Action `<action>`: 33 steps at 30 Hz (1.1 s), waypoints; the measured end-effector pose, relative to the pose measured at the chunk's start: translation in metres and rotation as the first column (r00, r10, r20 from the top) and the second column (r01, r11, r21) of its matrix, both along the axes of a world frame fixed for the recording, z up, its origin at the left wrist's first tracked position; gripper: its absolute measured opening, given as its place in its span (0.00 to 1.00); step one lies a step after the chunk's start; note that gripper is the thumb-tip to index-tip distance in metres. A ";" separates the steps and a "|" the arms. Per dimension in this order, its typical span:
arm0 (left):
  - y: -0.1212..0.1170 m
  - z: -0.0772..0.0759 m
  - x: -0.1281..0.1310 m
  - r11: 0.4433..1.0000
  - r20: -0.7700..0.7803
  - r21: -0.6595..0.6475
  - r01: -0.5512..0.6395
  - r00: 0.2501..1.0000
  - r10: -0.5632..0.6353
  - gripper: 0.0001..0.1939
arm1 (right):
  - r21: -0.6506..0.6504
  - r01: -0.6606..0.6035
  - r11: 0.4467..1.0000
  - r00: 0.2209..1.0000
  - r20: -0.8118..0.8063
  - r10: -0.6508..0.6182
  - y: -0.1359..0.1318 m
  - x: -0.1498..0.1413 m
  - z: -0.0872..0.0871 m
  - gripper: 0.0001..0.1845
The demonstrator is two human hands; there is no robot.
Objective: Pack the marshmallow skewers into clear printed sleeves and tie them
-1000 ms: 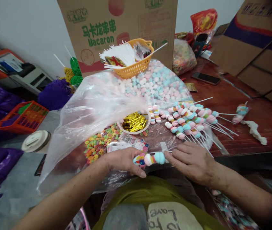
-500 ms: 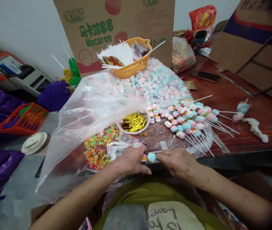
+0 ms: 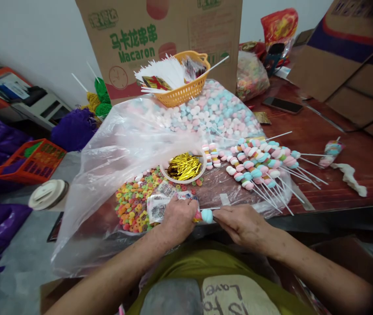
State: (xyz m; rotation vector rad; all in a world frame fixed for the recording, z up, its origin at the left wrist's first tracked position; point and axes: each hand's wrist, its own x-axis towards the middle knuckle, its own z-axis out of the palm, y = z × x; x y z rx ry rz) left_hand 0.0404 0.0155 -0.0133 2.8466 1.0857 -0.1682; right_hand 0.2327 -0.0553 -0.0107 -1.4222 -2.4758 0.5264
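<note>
A marshmallow skewer (image 3: pixel 207 215) lies level at the table's front edge, with a blue end piece showing between my hands. My left hand (image 3: pixel 180 218) is closed around its candy end, which is mostly hidden by the fingers. At the other end, my right hand (image 3: pixel 244 223) grips the stick close to the blue piece. Printed clear wrappers (image 3: pixel 156 208) lie under and beside my left fingers. Past them are loose colourful candy rings (image 3: pixel 132 203) and a clear bowl (image 3: pixel 164 174) of gold twist ties (image 3: pixel 184 166). Finished-looking marshmallow skewers (image 3: pixel 262 159) are piled beyond my right hand.
A yellow basket (image 3: pixel 181 94) of white sticks and packets stands at the back, before a large carton (image 3: pixel 173 26). Loose marshmallows (image 3: pixel 219 109) lie in a big plastic bag (image 3: pixel 101 153). A phone (image 3: pixel 282 105) and one wrapped skewer (image 3: pixel 332 148) are on the right.
My left thumb, stretched out before, has drawn in, and the hand has closed further round the candy. Less of the candy shows. My right hand has shifted slightly left, still on the stick.
</note>
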 end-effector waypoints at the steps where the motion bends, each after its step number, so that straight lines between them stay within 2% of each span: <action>1: 0.002 0.002 -0.001 1.000 -0.002 -0.027 0.001 1.000 -0.001 0.07 | 0.017 0.004 1.000 1.000 0.018 -0.004 0.001 0.002 0.000 0.11; 4: 0.011 0.013 -0.008 0.993 -0.020 -0.117 -0.005 1.000 0.003 0.18 | 0.077 -0.031 0.997 0.998 0.065 0.026 0.001 0.009 0.004 0.11; 6: 0.014 0.020 -0.012 0.995 -0.035 -0.103 0.002 0.999 -0.006 0.22 | 0.087 -0.072 0.994 0.996 0.064 0.067 0.001 0.013 0.006 0.10; 9: 0.013 0.024 -0.012 0.998 -0.010 0.058 0.000 1.000 0.001 0.12 | 0.035 -0.095 0.995 0.995 0.025 0.094 -0.001 0.014 0.008 0.09; 12: 0.007 0.020 -0.009 0.977 0.057 0.214 0.026 0.998 -0.039 0.04 | -0.016 -0.065 0.998 0.997 -0.030 0.065 -0.002 0.010 0.007 0.10; 15: 0.002 0.015 -0.008 0.957 0.080 0.282 0.067 0.992 -0.093 0.05 | -0.065 0.023 0.998 0.997 -0.072 -0.027 -0.004 0.007 0.007 0.14; 18: 0.001 0.017 -0.010 0.948 0.068 0.316 0.030 0.996 -0.054 0.08 | -0.125 0.107 0.986 0.985 -0.122 -0.123 -0.007 0.006 0.009 0.16; 20: 0.001 0.020 -0.011 0.947 0.067 0.322 -0.009 0.998 -0.013 0.09 | -0.162 0.099 0.982 0.981 -0.151 -0.124 -0.008 0.007 0.011 0.16; 22: 0.001 0.021 -0.010 0.964 0.069 0.266 -0.004 0.998 -0.015 0.10 | -0.179 0.068 0.981 0.980 -0.171 -0.099 -0.008 0.007 0.013 0.16; 24: 0.003 0.020 -0.006 0.990 0.057 0.133 0.051 0.997 -0.059 0.11 | -0.179 0.046 0.983 0.980 -0.182 -0.079 -0.008 0.006 0.014 0.16; 27: 0.004 0.015 0.002 0.992 0.009 -0.061 0.109 0.994 -0.109 0.08 | -0.192 0.022 0.981 0.983 -0.174 -0.057 -0.006 0.004 0.014 0.15; 30: 0.003 0.014 0.010 0.987 -0.039 -0.115 0.117 0.992 -0.122 0.05 | -0.210 0.004 0.978 0.989 -0.143 -0.035 -0.003 0.001 0.014 0.13; 33: 0.001 0.016 0.013 0.973 -0.030 -0.197 0.117 0.992 -0.125 0.10 | -0.201 0.015 0.979 0.997 -0.066 -0.028 -0.003 -0.002 0.012 0.11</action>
